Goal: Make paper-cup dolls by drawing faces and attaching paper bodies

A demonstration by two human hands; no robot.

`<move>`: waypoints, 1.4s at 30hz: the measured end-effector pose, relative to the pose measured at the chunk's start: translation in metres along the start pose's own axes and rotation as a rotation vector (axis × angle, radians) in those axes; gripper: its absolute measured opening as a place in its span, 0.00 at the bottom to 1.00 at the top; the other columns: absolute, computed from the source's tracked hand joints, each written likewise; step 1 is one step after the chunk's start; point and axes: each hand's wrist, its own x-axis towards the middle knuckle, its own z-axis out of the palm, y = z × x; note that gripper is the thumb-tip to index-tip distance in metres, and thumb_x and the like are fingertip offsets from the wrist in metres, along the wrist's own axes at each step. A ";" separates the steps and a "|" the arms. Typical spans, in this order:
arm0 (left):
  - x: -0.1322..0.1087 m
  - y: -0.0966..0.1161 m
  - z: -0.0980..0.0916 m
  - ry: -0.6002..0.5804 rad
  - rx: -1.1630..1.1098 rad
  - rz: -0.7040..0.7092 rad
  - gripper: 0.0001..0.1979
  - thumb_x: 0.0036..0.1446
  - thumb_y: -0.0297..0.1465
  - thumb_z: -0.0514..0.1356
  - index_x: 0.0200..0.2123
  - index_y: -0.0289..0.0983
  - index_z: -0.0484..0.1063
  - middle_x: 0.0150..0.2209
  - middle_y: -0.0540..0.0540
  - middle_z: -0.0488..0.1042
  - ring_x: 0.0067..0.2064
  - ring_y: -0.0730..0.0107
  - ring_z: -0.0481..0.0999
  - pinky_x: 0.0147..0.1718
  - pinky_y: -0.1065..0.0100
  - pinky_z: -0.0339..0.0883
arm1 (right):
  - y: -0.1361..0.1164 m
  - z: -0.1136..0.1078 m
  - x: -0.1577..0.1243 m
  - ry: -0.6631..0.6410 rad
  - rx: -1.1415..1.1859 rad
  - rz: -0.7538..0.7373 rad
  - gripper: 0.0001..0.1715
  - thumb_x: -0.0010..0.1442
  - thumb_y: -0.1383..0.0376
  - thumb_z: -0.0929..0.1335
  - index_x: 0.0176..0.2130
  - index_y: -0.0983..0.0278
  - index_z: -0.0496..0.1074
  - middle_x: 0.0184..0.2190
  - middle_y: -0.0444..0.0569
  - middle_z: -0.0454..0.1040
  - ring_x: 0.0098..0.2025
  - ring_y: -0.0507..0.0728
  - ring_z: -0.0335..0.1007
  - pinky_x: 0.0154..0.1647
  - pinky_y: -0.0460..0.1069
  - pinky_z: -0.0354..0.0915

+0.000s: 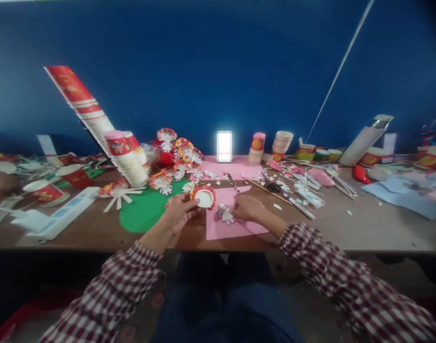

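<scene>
In my left hand (177, 213) is a cut paper cup (205, 198), its round white base facing up and a red-and-yellow fringe around it. Thumb and fingers pinch its left edge. My right hand (249, 208) is closed, its fingertips at the right edge of a small white paper cutout (225, 214) shaped like a figure. The cutout is over a pink paper sheet (218, 232). Left of the cup lies a round green sheet (135, 216), with several finished-looking fringed cup figures (162, 181) heaped at its far edge.
A tall leaning stack of paper cups (93, 116) stands left, near a white power strip (66, 214). Scissors (273, 186), a marker (299, 206) and paper scraps (311, 190) lie right. Blue paper (405, 193) is farther right. Another person's hand (2, 188) shows at far left.
</scene>
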 end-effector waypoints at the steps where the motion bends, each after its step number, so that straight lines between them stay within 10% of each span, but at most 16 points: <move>1: 0.000 -0.001 0.001 0.007 0.007 0.001 0.11 0.46 0.19 0.66 0.34 0.33 0.71 0.35 0.48 0.74 0.32 0.76 0.74 0.29 0.75 0.73 | 0.002 0.002 0.001 -0.007 0.006 0.000 0.12 0.52 0.60 0.68 0.34 0.64 0.77 0.37 0.55 0.79 0.37 0.60 0.75 0.32 0.47 0.62; 32: 0.003 -0.018 0.014 0.046 0.002 0.001 0.10 0.49 0.17 0.61 0.32 0.35 0.66 0.32 0.49 0.73 0.32 0.76 0.74 0.33 0.73 0.73 | -0.004 0.004 -0.007 0.036 0.077 -0.014 0.12 0.54 0.59 0.68 0.33 0.63 0.78 0.36 0.57 0.78 0.40 0.62 0.74 0.34 0.49 0.63; 42: 0.004 -0.019 0.011 0.039 -0.012 0.021 0.09 0.49 0.18 0.62 0.33 0.35 0.69 0.33 0.49 0.75 0.32 0.76 0.73 0.34 0.73 0.72 | 0.004 0.006 0.001 -0.036 0.228 -0.062 0.10 0.53 0.64 0.67 0.26 0.64 0.78 0.23 0.49 0.77 0.26 0.54 0.72 0.24 0.44 0.58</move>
